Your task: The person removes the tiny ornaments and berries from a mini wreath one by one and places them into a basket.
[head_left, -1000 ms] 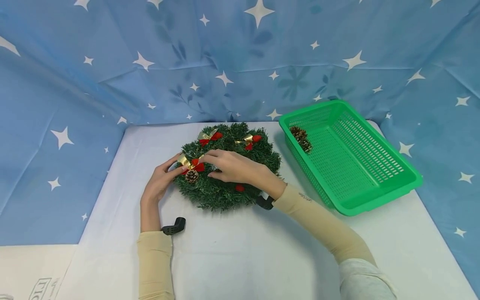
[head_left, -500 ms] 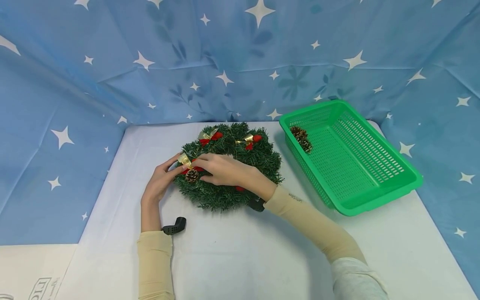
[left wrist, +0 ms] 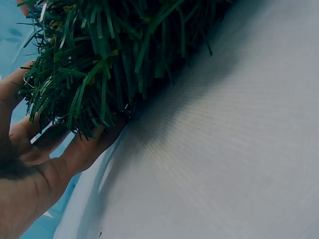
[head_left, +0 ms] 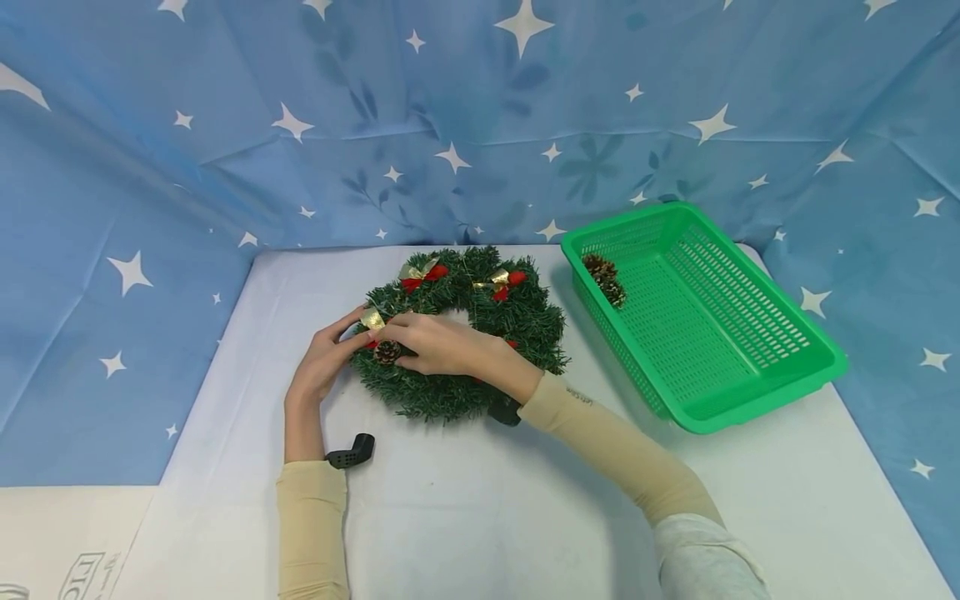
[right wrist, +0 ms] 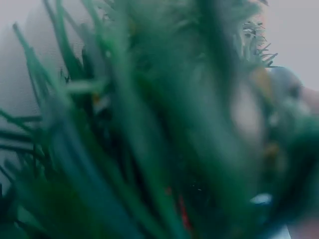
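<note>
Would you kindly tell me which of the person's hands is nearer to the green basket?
The right hand: it is over the wreath, left of the green basket. The left hand is farther off, at the wreath's left edge.

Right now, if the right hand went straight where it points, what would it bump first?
Probably the left hand, just ahead of the right hand. Depth is unclear, so the bow could come first.

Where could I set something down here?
The white tabletop is bare in front of the wreath, between the beige sleeves; the green basket is bare right of its pinecones. It's crowded at the wreath's left, around the left hand and right hand.
</note>
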The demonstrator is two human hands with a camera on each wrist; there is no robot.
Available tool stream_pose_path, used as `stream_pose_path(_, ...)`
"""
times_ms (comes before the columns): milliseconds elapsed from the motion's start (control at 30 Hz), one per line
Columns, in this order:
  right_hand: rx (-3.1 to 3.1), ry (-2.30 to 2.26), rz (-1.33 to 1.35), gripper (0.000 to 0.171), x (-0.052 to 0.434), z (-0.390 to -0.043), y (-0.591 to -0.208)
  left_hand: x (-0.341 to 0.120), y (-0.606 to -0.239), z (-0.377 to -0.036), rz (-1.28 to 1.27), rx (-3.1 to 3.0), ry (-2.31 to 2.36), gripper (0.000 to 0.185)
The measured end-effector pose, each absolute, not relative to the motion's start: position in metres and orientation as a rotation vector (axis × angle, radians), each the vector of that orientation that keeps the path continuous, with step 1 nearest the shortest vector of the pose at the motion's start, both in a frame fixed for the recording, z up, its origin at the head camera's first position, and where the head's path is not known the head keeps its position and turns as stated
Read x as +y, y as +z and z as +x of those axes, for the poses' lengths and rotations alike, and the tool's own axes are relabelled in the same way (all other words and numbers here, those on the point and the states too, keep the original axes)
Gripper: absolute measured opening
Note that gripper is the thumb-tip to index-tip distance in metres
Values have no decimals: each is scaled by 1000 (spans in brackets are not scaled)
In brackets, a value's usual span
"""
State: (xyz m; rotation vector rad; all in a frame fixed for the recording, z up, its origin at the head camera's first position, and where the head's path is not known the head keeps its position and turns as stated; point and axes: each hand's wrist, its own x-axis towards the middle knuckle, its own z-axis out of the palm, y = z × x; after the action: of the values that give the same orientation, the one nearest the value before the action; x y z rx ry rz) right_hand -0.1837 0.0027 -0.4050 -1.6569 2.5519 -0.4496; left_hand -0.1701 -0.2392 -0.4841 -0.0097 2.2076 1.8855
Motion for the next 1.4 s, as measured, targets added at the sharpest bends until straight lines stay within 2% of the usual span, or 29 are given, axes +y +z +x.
stream_pose_path(400, 2521, -492, -1667, 43, -1, -186, -412, -239, -485, -170, 10, 2252, 1853, 64)
stream_pose_path(733, 2471, -505, -1621, 37, -6, -186, -412, -238, -483, -171, -7, 2291, 1816, 65)
stream_pose_path(967, 2467, -543, -1621, 31, -8, -184, -414, -237, -481, -170, -50, 2254, 1837, 72)
stream_pose_path(1400, 2455, -593, -1660, 29, -8, -182, -414, -238, -483, -170, -54, 2261, 1828, 74)
